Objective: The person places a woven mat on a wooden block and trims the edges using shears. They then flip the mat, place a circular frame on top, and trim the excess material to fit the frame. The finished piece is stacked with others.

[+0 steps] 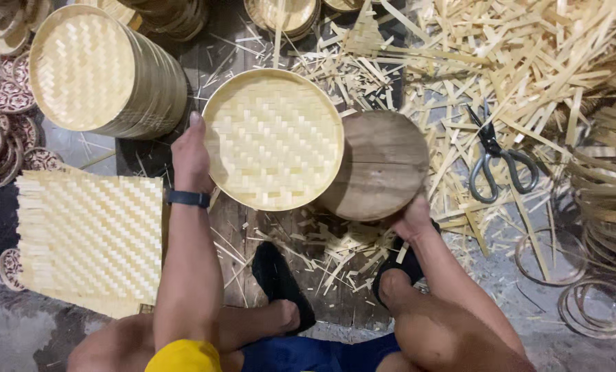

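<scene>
A round woven bamboo tray (273, 140) is held up in front of me, its pale weave facing the camera. My left hand (191, 157) grips its left rim; a dark band sits on that wrist. My right hand (411, 217) holds the lower edge of a round dark wooden block (383, 165), which lies partly behind the tray's right side.
A tilted stack of finished woven trays (108, 69) stands at upper left. A flat woven bamboo mat (91, 238) lies at left. Black scissors (497, 162) rest among loose bamboo strips (528, 62) at right. Bamboo rings (597, 303) lie lower right. My feet in dark shoes (280, 282) are below.
</scene>
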